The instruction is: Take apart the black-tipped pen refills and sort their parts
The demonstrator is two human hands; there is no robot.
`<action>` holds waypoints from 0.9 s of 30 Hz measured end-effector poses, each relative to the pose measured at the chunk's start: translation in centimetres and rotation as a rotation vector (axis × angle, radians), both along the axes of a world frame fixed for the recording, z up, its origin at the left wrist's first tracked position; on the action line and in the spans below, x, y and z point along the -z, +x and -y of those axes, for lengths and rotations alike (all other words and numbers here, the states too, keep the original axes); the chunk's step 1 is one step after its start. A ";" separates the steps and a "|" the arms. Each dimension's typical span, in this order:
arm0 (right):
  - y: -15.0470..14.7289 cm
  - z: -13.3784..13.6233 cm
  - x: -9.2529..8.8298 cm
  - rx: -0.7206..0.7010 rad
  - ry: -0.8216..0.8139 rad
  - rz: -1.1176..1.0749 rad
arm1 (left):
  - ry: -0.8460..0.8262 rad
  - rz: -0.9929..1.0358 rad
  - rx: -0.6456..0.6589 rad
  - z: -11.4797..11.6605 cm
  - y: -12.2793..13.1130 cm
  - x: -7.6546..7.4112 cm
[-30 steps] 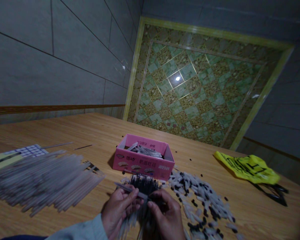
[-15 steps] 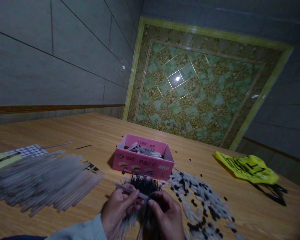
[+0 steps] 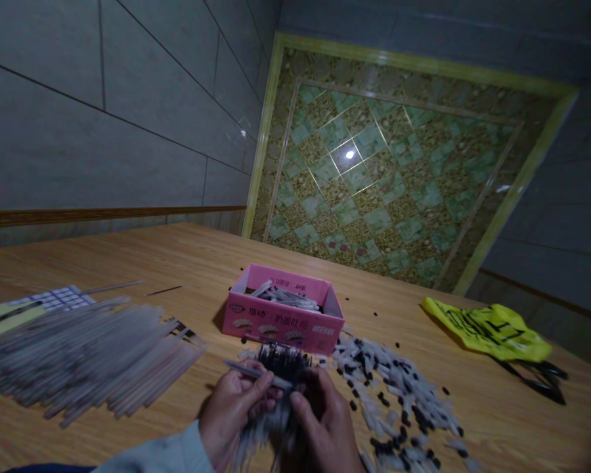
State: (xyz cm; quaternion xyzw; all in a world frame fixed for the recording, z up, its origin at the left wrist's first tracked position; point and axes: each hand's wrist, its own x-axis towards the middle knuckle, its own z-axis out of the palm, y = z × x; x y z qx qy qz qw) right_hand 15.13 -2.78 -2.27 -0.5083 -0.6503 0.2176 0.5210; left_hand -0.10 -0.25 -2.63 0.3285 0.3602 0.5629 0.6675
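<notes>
Between thumb and fingers, my left hand (image 3: pixel 241 397) grips a thin translucent tube (image 3: pixel 246 369), which slants down toward the right. Close to the tube's right end is my right hand (image 3: pixel 328 417), its fingers bent together. Whatever they hold is too blurred to make out. Beneath both hands lies a bundle of thin sticks with black tips (image 3: pixel 283 358), partly covered by the hands. Just beyond the bundle stands an open pink box (image 3: pixel 280 322) with more pale tubes inside.
A large heap of clear tubes (image 3: pixel 98 355) spreads over the wooden table (image 3: pixel 177 256) at left, beside a checked cloth (image 3: pixel 71 297). Small white and black pieces (image 3: pixel 398 381) lie scattered on the right. Farther right is a yellow bag (image 3: pixel 492 332) with black straps.
My right hand has shifted slightly, its fingertips parting a little from the tube's right end. The left hand and the tube stay nearly in place.
</notes>
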 end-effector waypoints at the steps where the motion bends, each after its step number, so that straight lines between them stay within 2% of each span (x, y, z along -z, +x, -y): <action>1: 0.0 0.0 0.0 -0.005 0.029 0.018 | -0.004 -0.004 -0.004 0.0 0.0 0.0; 3: 0.0 0.0 0.2 0.003 0.049 0.072 | -0.004 -0.010 0.006 0.0 0.0 0.1; 8: 0.2 0.0 0.7 0.020 -0.027 0.195 | 0.046 -0.016 0.058 0.1 0.0 0.0; 13: 0.1 0.1 0.4 0.027 0.107 0.193 | 0.002 -0.027 0.017 0.2 0.0 -0.4; 18: 0.0 0.1 0.3 0.025 0.001 0.244 | 0.018 -0.027 0.039 0.2 0.1 -0.2; 22: 0.0 0.2 0.0 0.022 0.088 0.177 | -0.006 -0.016 0.015 0.1 0.0 -0.1; 27: 0.0 0.1 0.2 -0.013 -0.025 0.232 | 0.002 -0.023 0.030 0.1 0.0 -0.1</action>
